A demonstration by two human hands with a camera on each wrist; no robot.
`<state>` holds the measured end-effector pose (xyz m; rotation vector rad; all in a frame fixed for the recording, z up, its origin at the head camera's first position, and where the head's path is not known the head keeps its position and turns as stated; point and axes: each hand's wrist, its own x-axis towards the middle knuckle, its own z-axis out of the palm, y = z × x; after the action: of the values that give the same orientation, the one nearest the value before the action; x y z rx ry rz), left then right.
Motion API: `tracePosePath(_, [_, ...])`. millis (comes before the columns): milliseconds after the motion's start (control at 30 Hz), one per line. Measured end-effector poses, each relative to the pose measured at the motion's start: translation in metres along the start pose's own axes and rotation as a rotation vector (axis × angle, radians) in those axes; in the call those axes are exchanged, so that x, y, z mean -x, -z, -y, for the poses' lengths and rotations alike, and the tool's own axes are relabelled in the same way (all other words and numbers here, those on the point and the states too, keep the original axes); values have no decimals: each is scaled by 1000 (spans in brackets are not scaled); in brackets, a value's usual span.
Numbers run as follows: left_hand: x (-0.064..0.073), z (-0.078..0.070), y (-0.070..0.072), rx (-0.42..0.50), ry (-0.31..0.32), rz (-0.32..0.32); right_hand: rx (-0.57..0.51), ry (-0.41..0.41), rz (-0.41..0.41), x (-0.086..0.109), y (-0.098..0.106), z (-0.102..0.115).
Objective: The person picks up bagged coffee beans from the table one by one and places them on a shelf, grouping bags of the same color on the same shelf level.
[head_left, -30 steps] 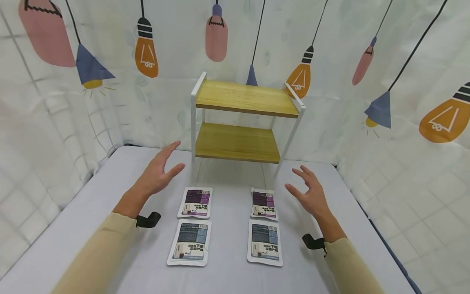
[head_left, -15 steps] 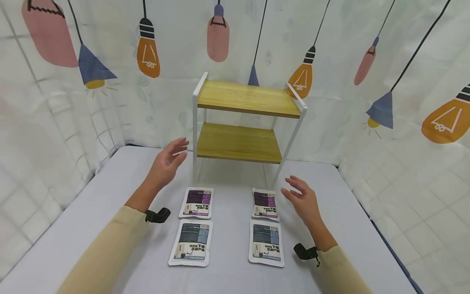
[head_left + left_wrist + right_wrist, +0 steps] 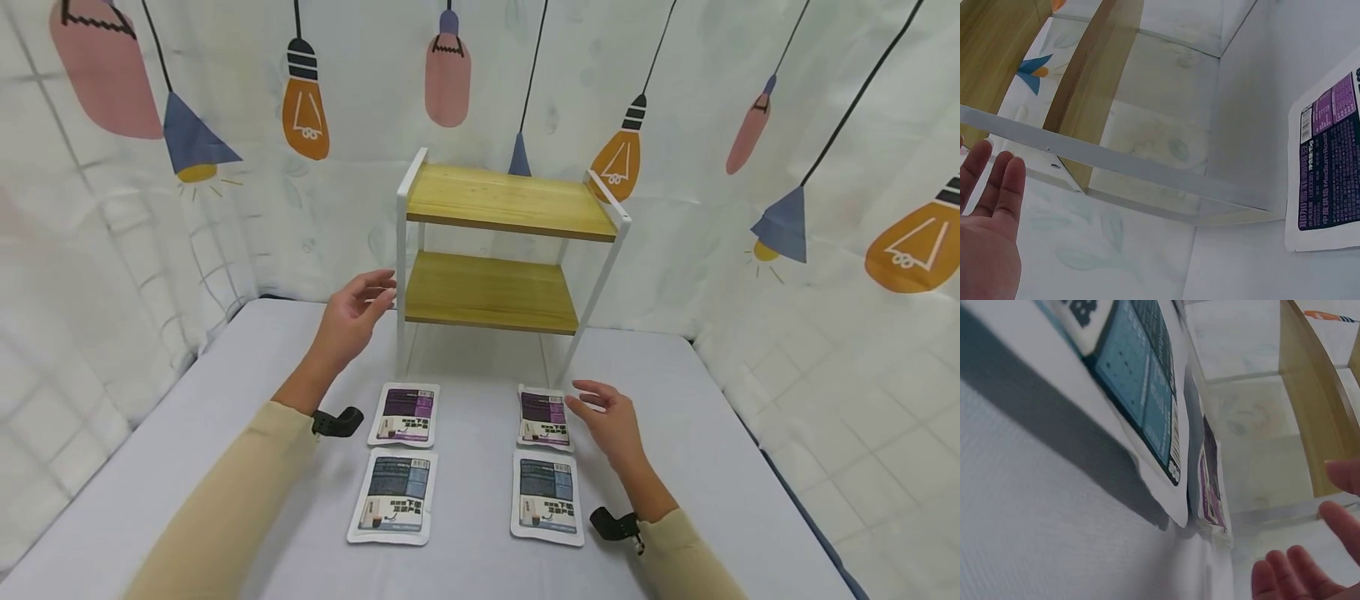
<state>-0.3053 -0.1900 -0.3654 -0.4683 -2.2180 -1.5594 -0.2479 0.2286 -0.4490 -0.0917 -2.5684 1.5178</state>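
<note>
A two-tier rack with wooden boards and a white frame stands at the back of the table. My left hand is beside its left post, fingers loosely bent and holding nothing; in the left wrist view a small gap shows between most fingertips and the white post. My right hand hovers at the right edge of the right purple-labelled pouch, thumb and fingers apart; contact cannot be told. A second purple-labelled pouch lies to the left. Nearer me lie two blue-grey-labelled pouches, left and right.
The table has a white cover. Behind and beside it hang white curtains printed with lamps. A black camera mount sits on the left wrist and another on the right wrist.
My left hand has moved right and slightly away from me to the rack's left post, fingers bending more. My right hand has come down and left to the right purple-labelled pouch. The pouches stay put.
</note>
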Motion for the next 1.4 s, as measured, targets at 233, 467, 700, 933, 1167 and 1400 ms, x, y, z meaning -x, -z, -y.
tracePosePath(233, [-6, -5, -4, 13, 7, -26, 40, -96, 70, 2, -3, 2])
tracePosePath(467, [-12, -9, -7, 11, 7, -58, 100, -115, 135, -1, -5, 5])
tracePosePath(700, [-14, -11, -9, -13, 13, -75, 129, -113, 165, -2, -8, 7])
tracePosePath(933, [-17, -10, -10, -21, 4, -79, 130, -127, 183, -7, -11, 5])
tracePosePath(1167, [-19, -12, -11, 8, 14, -75, 142, -137, 196, -12, -14, 3])
tracePosePath(1400, [-21, -13, -13, 26, 21, -87, 191, -128, 220, -16, -15, 3])
